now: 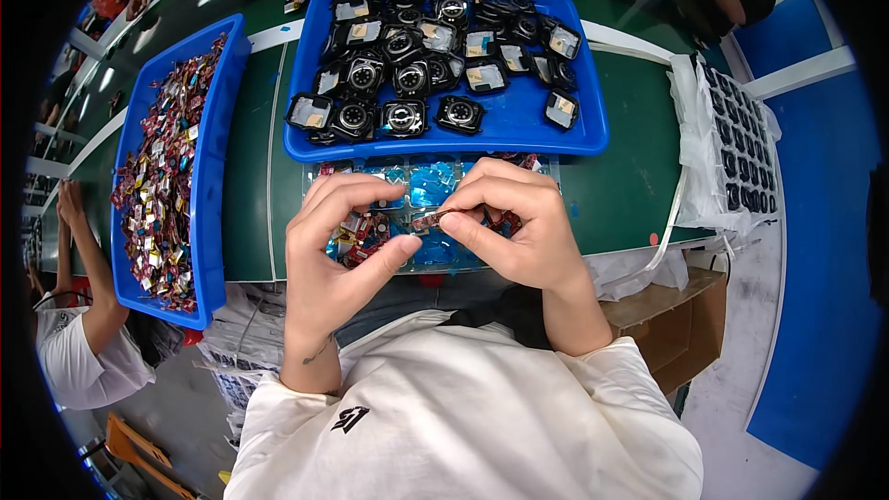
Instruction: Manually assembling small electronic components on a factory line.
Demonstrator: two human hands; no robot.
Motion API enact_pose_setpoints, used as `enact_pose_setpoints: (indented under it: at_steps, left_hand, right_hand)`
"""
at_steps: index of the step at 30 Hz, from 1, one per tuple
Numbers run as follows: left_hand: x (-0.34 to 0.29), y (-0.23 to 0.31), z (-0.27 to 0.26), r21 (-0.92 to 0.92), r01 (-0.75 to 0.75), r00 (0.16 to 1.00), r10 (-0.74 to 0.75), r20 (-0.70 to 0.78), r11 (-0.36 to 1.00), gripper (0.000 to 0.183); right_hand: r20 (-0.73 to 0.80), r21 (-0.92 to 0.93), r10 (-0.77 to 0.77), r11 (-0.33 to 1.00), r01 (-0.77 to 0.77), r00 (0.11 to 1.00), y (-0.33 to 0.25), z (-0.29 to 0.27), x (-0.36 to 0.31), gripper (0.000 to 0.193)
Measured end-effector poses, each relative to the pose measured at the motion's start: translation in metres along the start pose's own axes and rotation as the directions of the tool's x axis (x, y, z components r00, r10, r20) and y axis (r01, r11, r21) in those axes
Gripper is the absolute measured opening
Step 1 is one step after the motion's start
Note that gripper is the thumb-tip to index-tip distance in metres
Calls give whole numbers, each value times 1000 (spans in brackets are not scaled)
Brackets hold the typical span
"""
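Observation:
My right hand (526, 222) pinches a small flat reddish-brown electronic part (428, 220) between thumb and fingertips. Facing it, my left hand (329, 236) is open and curved, its thumb and forefinger apart with nothing between them. Both hands hover over a clear compartment tray at the near edge of the table. Blue film-like pieces (431, 183) fill some of its compartments, and small red parts (369, 236) lie in a compartment beside my left thumb. My right hand hides part of the tray.
Beyond the hands stands a blue tray (546, 141) of black watch cases. On the left, a long blue bin (215, 213) holds many small red parts. White-wrapped trays (741, 139) of black parts stand right, above a cardboard box (681, 324). Another person's arm (93, 268) shows far left.

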State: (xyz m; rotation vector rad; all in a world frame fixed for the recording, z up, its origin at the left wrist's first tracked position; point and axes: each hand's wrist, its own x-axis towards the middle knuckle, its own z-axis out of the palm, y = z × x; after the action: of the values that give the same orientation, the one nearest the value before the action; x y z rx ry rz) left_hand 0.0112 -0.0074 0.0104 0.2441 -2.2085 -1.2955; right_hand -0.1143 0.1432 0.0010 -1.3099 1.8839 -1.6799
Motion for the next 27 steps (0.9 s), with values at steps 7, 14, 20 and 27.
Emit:
enact_pose_setpoints:
  at_steps: [7,14,20,27]
  left_hand:
    - [-3,-13,4,-218,84,992,-61,113,972,21]
    - [1,3,14,-530,373,928,-303,217,762,19]
    - [-4,-13,15,-290,189,980,-160,120,938,12]
    - [-6,-12,15,-475,263,961,-186,204,840,7]
  right_hand:
    - [1,274,122,955,-117,993,5,-2,-4,21]
    - [-60,152,30,988,-21,998,9,-6,-3,10]
    - [-67,82,-32,996,38,997,8,-5,-5,7]
    - [110,445,56,890,-100,992,10,-2,-9,8]
